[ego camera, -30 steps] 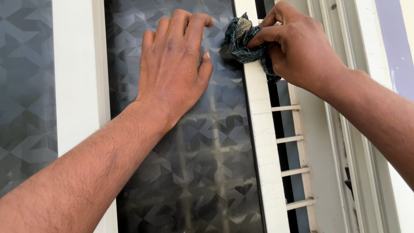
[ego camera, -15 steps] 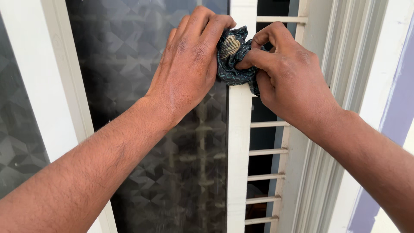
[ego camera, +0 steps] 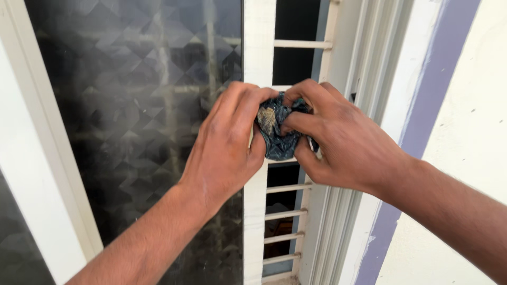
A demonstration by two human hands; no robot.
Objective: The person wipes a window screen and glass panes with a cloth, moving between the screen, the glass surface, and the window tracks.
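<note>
Cloth (ego camera: 278, 133), dark and patterned, bunched against the white window frame (ego camera: 257, 47) between both hands. Pinched by the left hand (ego camera: 227, 148) from one side, fingers curled over its top edge; gripped by the right hand (ego camera: 338, 142) from the other, thumb and fingers closed on it. Dark patterned glass (ego camera: 137, 95) just left of the frame, white bars (ego camera: 301, 44) behind the opening on the right, then a pale wall (ego camera: 465, 132) with a purple stripe (ego camera: 438, 68).

No packages are seen here — no boxes or bags. No labels, signs or screens are seen either.
</note>
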